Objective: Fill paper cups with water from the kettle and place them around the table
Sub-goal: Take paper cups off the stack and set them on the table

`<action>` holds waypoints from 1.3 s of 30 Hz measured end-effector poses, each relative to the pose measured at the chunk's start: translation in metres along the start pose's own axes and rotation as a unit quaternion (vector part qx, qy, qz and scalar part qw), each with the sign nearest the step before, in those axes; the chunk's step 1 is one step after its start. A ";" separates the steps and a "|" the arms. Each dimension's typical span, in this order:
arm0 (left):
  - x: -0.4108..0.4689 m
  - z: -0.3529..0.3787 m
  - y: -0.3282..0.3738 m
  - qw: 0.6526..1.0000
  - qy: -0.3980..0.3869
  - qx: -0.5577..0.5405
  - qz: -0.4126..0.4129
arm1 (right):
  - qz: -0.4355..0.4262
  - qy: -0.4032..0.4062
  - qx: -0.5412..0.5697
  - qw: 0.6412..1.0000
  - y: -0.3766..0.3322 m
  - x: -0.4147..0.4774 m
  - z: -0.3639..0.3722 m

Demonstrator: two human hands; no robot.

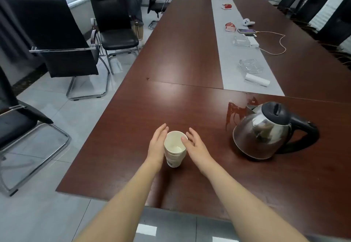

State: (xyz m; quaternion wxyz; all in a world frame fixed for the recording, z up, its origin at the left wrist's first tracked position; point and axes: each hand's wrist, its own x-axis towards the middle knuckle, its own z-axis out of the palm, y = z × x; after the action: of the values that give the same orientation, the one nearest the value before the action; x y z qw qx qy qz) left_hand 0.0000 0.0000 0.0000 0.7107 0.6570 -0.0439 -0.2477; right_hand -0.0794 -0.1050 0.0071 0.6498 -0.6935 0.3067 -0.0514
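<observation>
Fingers of the left hand [157, 143] are extended and loosely spread, laid along the left wall of a stack of paper cups [175, 148]; whether they actually touch cannot be told. Fingers of the right hand [194, 143] are likewise uncurled, with one fingertip seen at the stack's right rim. Nothing is clenched or lifted by either hand. The stack is flanked by both palms, stands upright on the dark wooden tabletop [121, 146] near its front edge, and the top cup is seen to be dry inside. A steel kettle [266, 131] with a black lid and handle is set well apart to the right, spout turned away from the wearer. Farther along, a grey strip [224, 55] runs down the middle, on which a glass ashtray [251, 66] and a white roll [257, 80] are noted. Black chairs [57, 38] are ranged along the left side.
</observation>
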 end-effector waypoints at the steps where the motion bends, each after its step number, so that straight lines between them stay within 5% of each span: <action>1: -0.001 0.000 -0.002 1.000 -0.001 0.003 0.001 | -0.003 0.001 0.005 1.000 0.001 0.000 0.001; 23: -0.009 0.012 0.003 0.992 -0.034 0.122 -0.031 | -0.014 0.017 -0.037 0.999 -0.008 -0.001 0.006; 32: -0.026 0.006 0.034 0.958 -0.227 0.175 0.010 | 0.022 0.036 -0.019 0.999 -0.041 -0.006 -0.014; 39: -0.035 0.008 0.052 0.957 -0.235 0.162 0.043 | 0.094 -0.023 -0.040 0.995 -0.065 -0.021 -0.026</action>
State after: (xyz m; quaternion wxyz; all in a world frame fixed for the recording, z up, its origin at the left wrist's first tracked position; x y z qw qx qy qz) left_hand -0.0185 0.0079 0.0600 0.5742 0.6843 -0.2776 -0.3535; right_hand -0.0851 -0.1198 0.0786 0.6306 -0.6880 0.3572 0.0379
